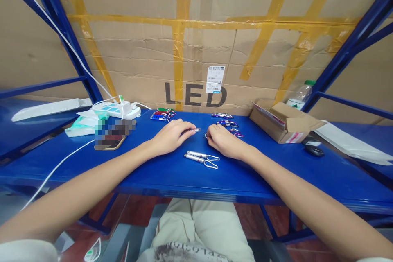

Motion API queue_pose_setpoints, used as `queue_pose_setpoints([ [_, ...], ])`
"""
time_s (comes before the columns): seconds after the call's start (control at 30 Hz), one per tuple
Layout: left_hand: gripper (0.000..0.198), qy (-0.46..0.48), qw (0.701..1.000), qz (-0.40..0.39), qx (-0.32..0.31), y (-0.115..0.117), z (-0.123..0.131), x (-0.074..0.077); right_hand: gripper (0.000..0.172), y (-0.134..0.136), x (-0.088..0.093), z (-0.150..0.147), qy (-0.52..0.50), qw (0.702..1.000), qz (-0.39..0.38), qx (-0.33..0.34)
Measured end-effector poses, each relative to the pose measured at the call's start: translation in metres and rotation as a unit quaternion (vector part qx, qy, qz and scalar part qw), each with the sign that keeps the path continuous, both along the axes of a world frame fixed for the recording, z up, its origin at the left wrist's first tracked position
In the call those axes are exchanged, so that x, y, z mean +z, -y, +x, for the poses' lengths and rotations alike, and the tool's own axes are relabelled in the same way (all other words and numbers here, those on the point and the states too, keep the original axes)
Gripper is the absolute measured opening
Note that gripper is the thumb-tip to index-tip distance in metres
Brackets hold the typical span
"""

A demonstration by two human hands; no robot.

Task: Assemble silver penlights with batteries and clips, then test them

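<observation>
My left hand [175,136] is closed on a small silver piece [197,129] whose end sticks out past the fingertips. Across from it, my right hand [223,141] is curled closed, with a bit of a metal ring showing at its fingertips; the rest is hidden. Two silver pens with carabiner clips [199,158] lie on the blue table just below the hands. Behind my left hand is a group of green, red and blue clip pens [161,115]. Purple and blue clip pens [227,123] lie in groups behind my right hand.
A phone [115,136], a teal-and-white packet [89,123] and a white power strip [118,109] with cables are at left. At right are an open cardboard box [284,120], a black mouse [314,150] and a green-capped bottle [302,94]. Cardboard stands behind the blue table [147,176].
</observation>
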State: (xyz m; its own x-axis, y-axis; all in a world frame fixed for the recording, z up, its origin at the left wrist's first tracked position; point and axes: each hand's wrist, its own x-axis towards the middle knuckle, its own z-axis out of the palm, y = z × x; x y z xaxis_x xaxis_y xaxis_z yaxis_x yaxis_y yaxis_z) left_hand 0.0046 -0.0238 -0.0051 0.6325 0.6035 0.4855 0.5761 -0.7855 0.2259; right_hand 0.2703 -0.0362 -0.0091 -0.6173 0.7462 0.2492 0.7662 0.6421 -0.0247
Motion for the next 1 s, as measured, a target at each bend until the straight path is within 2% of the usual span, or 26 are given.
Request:
queue_pose_setpoints([
  [0.23,0.037,0.007,1.0,0.0,-0.002,0.0,0.0,0.0,0.011,-0.002,-0.003,0.003,-0.071,0.995,-0.052,0.04],
  [0.53,0.035,0.0,1.0,-0.007,-0.001,0.002,0.0,0.002,0.01,-0.008,-0.004,0.006,-0.08,0.995,-0.049,0.017],
  [0.67,0.034,-0.002,1.0,-0.007,-0.002,0.002,0.001,0.003,0.024,-0.009,-0.007,0.007,-0.067,0.997,-0.011,0.035],
  [0.8,0.035,0.0,1.0,-0.008,-0.001,0.002,0.001,0.002,0.025,-0.009,-0.007,0.007,-0.034,0.996,0.027,0.077],
  [1.0,0.036,-0.002,1.0,-0.006,0.0,0.001,0.0,0.002,0.026,-0.006,-0.005,0.004,0.008,0.996,0.042,0.081],
])
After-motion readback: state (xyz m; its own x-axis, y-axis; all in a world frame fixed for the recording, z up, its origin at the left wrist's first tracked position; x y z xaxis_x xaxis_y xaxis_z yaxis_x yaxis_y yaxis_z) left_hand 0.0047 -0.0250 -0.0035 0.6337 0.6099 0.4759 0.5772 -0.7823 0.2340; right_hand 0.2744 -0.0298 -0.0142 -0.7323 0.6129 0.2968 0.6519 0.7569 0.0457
